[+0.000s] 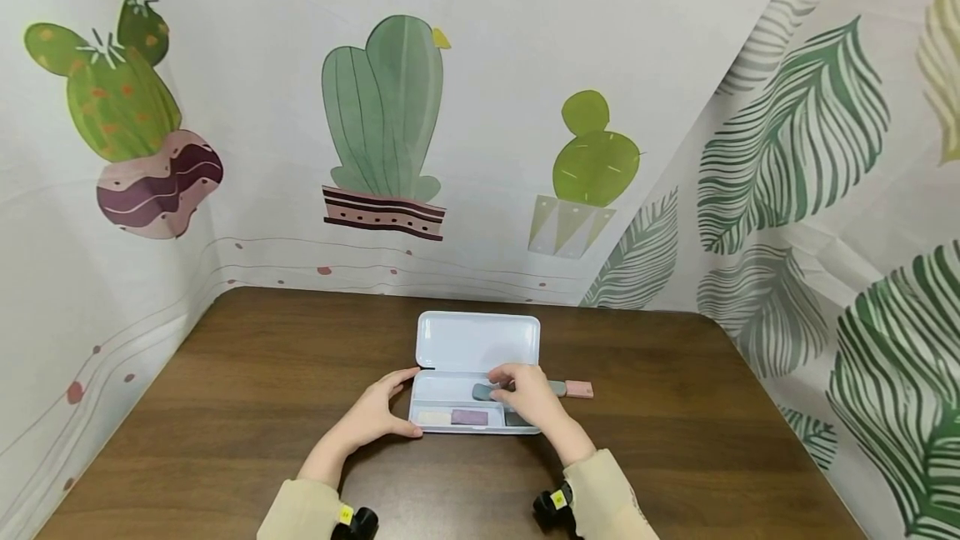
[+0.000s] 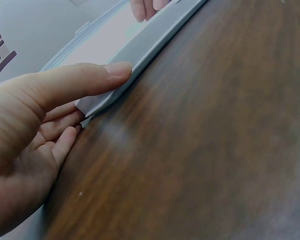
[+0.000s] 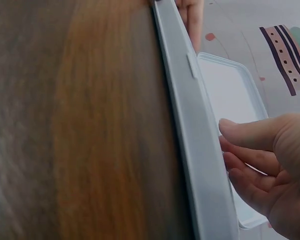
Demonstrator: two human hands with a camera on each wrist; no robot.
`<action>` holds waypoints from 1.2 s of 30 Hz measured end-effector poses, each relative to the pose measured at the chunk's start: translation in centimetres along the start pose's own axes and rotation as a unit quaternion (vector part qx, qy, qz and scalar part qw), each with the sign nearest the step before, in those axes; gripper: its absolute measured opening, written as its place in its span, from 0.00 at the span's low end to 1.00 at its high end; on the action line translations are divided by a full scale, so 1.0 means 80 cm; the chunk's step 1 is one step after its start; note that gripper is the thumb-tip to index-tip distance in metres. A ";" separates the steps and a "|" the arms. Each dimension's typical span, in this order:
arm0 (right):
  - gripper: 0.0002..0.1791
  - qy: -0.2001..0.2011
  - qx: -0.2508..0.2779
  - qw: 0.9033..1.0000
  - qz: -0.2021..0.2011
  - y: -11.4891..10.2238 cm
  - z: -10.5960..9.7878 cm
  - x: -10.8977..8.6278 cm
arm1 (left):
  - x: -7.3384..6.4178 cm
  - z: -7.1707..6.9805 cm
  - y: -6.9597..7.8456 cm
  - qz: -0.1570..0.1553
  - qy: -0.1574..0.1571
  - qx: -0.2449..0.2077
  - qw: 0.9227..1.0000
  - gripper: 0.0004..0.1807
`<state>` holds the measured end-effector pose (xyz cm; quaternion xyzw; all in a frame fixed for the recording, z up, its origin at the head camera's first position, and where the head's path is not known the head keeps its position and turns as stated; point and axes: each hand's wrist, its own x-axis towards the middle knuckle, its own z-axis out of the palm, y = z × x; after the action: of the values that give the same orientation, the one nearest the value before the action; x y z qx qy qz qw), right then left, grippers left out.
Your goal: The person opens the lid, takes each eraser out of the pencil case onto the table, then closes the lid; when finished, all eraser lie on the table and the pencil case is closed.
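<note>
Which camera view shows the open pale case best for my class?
The head view: it shows the pale case with its lid and compartments together, though the right hand covers part. The left wrist view shows only part of the front wall and lid; the right wrist view, the front wall and a partly hidden lid.

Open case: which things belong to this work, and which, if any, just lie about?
Likely in the job:
open case
left hand, on its edge
right hand, over it
blue-grey piece, at that hand
white piece, purple piece, inside

Perhaps just lying about:
pink piece, right of case
</note>
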<state>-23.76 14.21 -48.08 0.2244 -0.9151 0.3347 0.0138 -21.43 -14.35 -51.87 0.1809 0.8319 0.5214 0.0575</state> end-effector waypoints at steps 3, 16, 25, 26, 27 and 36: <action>0.10 -0.003 -0.004 1.000 -0.003 -0.001 0.004 0.002 | 0.000 0.001 -0.001 0.000 0.000 0.002 1.000 0.53; 0.13 -0.040 -0.016 0.999 0.003 -0.004 0.012 0.007 | 0.000 0.001 -0.002 -0.004 0.001 0.003 1.000 0.53; 0.11 -0.042 -0.015 0.999 -0.004 -0.004 0.013 0.007 | 0.000 0.001 -0.001 -0.008 0.000 -0.001 1.000 0.53; 0.11 -0.041 -0.015 0.999 -0.005 -0.004 0.013 0.007 | 0.000 0.001 -0.001 -0.009 0.000 -0.001 1.000 0.53; 0.11 -0.040 -0.015 0.999 -0.006 -0.004 0.013 0.007 | 0.000 0.002 -0.001 -0.009 0.000 -0.001 1.000 0.53; 0.09 -0.029 -0.021 0.999 -0.014 -0.006 0.014 0.008 | 0.000 0.003 -0.003 -0.012 0.004 -0.003 1.000 0.54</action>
<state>-24.01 12.92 -48.55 0.2464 -0.9186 0.3090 -0.0031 -21.40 -14.25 -52.16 0.1685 0.8326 0.5242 0.0611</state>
